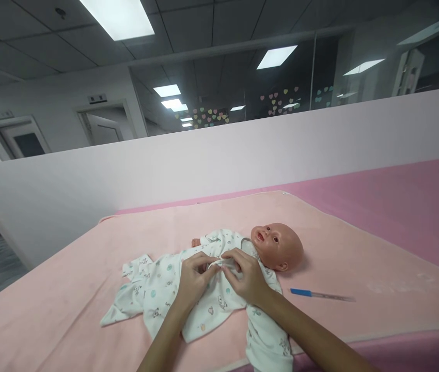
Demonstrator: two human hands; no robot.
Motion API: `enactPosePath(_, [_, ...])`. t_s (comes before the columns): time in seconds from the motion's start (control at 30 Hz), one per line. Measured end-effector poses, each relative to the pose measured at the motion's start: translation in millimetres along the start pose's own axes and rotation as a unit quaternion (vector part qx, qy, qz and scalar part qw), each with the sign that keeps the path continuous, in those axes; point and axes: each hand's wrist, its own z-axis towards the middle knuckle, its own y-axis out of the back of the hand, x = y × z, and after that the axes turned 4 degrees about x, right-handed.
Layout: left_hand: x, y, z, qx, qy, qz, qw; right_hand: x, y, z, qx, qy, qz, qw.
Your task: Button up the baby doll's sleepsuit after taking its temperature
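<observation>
– Where do we find the printed suit (pixel 169 271)?

– In the middle of the peach blanket (pixel 52 320), around the doll (pixel 281 245), which lies on its back with its head to our right. The white cloth carries small animals and coloured dots.

– And what does the suit hold?

– The doll's body. We see the bald head out beyond the collar and one small hand (pixel 195 242) poking from the far cuff. The near sleeve (pixel 269 336) runs down toward us, and we cannot tell whether a hand sits at its end. One front flap spreads toward us; the legs of the suit lie off to the left.

– How are our own hands?

– Our left hand (pixel 194 281) has thumb and forefinger clamped on a fold of the suit at the chest. Our right hand (pixel 247 279) pinches the same edge just beside it, fingertips nearly meeting. We cannot make out any fastener between them.

– Anything further out?

– A pen (pixel 331 296) near the doll's head, one end inside a blue cap (pixel 300 292). Past the blanket we have a pink mat (pixel 417 206), then a white wall (pixel 242 150) below a window (pixel 223 77).
</observation>
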Motion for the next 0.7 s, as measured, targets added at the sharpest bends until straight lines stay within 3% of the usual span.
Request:
enactPosePath(0.27, [1.8,0.9,2.8,0.032,0.039,-0.064,0.997,-3.3,-2.3,-0.8,0.037,0.008,0.013,0.999])
enactPosePath(0.7, [-1.7,-4.3,-3.0,0.065,-0.048,0.075,0.994,-3.5,-3.5,-2.0,0.057,-0.018,0.002,0.998])
